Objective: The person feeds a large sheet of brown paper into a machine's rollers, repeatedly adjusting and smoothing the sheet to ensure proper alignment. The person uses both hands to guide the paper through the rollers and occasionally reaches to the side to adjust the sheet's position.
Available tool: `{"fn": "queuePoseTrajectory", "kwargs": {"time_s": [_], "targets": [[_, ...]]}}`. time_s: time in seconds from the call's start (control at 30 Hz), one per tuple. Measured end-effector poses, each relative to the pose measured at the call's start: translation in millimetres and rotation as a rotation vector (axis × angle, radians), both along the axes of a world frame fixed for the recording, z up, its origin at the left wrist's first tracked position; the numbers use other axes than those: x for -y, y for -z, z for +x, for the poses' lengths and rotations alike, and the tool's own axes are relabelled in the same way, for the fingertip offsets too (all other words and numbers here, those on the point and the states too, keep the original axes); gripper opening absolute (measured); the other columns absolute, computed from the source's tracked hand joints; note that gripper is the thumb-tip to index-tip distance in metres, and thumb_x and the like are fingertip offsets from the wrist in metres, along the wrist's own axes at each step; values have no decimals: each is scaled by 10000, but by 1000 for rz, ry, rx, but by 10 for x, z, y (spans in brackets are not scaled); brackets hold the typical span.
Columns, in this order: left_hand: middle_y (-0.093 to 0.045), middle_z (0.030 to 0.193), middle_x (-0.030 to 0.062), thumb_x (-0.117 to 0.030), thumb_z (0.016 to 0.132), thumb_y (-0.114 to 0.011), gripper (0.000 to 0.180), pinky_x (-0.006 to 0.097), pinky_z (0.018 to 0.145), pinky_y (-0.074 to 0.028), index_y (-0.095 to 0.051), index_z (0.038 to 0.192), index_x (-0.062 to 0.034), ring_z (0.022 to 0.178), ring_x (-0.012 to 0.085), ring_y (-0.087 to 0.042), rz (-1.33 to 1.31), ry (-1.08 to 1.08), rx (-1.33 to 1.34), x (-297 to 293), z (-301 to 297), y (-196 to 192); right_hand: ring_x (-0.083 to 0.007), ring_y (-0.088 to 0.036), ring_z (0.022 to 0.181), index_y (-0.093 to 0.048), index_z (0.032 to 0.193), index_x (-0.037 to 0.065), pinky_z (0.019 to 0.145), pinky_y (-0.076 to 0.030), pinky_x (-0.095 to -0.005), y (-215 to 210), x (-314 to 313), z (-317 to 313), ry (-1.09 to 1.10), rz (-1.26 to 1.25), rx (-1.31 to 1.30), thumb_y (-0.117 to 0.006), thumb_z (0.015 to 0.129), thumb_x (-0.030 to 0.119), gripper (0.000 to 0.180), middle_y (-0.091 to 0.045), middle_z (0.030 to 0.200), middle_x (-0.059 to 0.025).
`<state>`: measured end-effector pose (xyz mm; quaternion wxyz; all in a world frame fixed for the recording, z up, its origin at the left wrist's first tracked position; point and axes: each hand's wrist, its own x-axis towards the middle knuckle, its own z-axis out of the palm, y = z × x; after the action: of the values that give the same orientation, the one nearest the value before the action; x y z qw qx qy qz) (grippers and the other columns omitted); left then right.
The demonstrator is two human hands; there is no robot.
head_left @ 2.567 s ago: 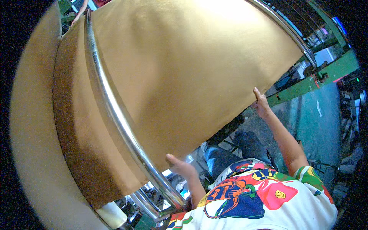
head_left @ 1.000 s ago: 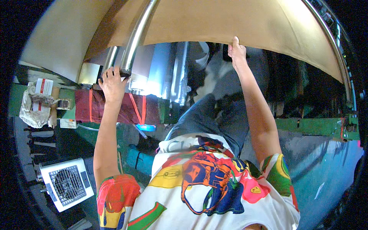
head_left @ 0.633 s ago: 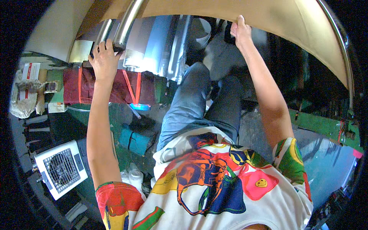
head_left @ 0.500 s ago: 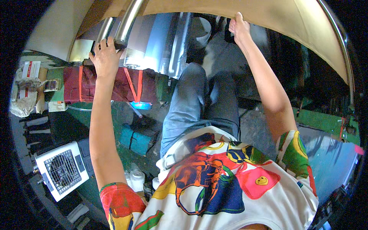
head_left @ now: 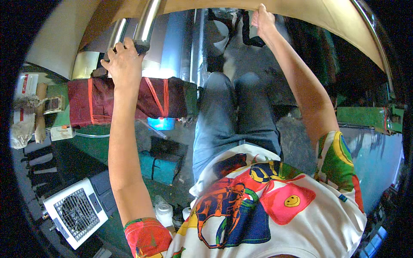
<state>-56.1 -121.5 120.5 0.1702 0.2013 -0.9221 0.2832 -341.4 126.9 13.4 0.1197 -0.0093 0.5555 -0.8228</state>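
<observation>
A large tan sheet (head_left: 301, 19) stretches across the far side. My right hand (head_left: 263, 20) is closed, pinching its near edge with the thumb on top. Two shiny metal rollers stand side by side at the far left: a nearer-to-center roller (head_left: 147, 26) and another roller (head_left: 117, 34) left of it. Over their near ends lies my left hand (head_left: 124, 66), fingers spread and touching the metal, not wrapped round it. Its palm faces down, so the fingertips' undersides are hidden.
Below my left hand runs a dark red cloth-covered beam (head_left: 79, 103) tied with orange straps. A blue container (head_left: 161, 124), a teal bundle (head_left: 161, 170) and a white fan-like unit (head_left: 76, 213) are at left. On the right is a green metal bar (head_left: 361, 117).
The view has tilted, and most of the scene sits lower. My right hand has moved farther away with the sheet's edge. My left hand stays at the roller ends, shifted slightly right.
</observation>
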Motion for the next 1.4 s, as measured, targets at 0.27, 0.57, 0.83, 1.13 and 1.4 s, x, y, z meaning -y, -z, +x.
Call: {"fn": "queuePoseTrajectory", "kwargs": {"time_s": [0.27,0.57,0.83,1.13,1.4], "targets": [[-555,898,96,-343,643,-703,520,539,746,-449,-490,1030,-69,923,305,-542,-17,23,-41,18,30,3,-163,-290,289,-367,503,111,297,-213,-307,-54,171,8,60,82,-30,-433,869,350,442,-337,399,-13],[-526,1027,107,-322,651,-704,584,506,789,-441,-448,1115,-76,1003,302,-515,42,-11,-37,-4,7,-38,-108,-367,374,-423,621,63,333,-280,-254,-12,286,137,-10,122,43,-440,864,322,356,-441,513,-22],[-533,1033,97,-329,652,-700,602,477,799,-433,-445,1139,-83,1004,290,-514,14,-13,-13,15,22,-60,-91,-280,393,-358,590,100,379,-230,-246,-190,486,287,-47,45,53,-390,892,292,359,-336,490,16],[-579,880,99,-194,766,-526,291,451,857,-377,-547,1029,-74,849,251,-555,-129,73,-75,205,29,89,-107,-244,375,-328,553,132,370,-193,-258,-40,593,228,-206,-64,-175,-404,893,308,390,-257,456,17],[-586,951,141,-144,768,-493,279,553,845,-349,-541,1023,-40,922,293,-539,-44,37,-157,209,19,133,-117,-257,377,-361,605,134,363,-204,-263,-58,692,162,-255,-20,48,-390,902,308,345,-298,475,17]]}}
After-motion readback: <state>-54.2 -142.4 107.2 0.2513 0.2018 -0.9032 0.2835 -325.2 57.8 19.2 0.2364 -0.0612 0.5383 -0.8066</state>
